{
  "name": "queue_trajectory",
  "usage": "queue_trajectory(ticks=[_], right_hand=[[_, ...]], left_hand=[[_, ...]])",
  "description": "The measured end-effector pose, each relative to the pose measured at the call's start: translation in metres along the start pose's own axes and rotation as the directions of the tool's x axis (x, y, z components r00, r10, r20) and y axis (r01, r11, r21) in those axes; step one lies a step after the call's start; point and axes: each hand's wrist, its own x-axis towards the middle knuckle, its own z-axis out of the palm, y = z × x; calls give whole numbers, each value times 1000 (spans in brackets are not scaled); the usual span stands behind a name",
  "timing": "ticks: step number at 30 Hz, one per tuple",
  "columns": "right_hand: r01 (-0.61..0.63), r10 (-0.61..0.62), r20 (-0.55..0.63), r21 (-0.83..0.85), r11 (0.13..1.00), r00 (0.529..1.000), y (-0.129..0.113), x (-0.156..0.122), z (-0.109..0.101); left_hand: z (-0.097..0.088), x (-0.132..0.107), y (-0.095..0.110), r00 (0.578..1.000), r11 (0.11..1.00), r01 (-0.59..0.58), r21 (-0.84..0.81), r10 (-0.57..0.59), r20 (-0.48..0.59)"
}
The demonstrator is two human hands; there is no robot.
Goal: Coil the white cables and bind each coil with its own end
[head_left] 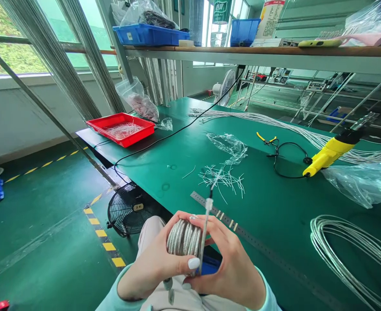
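A tight coil of silvery braided cable (pixel 181 238) is held above my lap, at the table's near edge. My left hand (pixel 154 263) wraps round it from the left, thumb across the front. From the right, my right hand (pixel 237 259) curves round the coil's other end, its fingertips and thumb on the cable. One straight length of the cable rises past my right fingers to a white connector (pixel 209 204) with a dark tip. Another cable end (pixel 168 283) hangs below my left hand. Behind the connector lie loose thin white strands (pixel 231 179).
On the green table (pixel 177 160) are a steel ruler (pixel 251 239), yellow-handled cutters (pixel 265 139), a yellow heat gun (pixel 328 156), clear plastic bags (pixel 365 183), a cable bundle (pixel 326 242) and a red tray (pixel 125 140). A black fan (pixel 128 209) stands on the floor at left.
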Motion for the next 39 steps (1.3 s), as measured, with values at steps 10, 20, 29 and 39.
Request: queue_trajectory(ticks=[10, 20, 29, 39], right_hand=[[128, -123, -72, 75, 989, 990, 2, -3, -7], [243, -245, -54, -39, 969, 968, 1, -2, -5], [209, -219, -161, -77, 975, 962, -4, 0, 1], [228, -242, -125, -121, 966, 962, -4, 1, -8]], left_hand=[[-2, -5, 6, 998, 999, -5, 44, 8, -68], [5, -8, 6, 987, 997, -13, 70, 24, -156], [-5, -6, 4, 994, 986, -77, 146, 66, 82], [-3, -6, -4, 992, 994, -105, 31, 107, -73]])
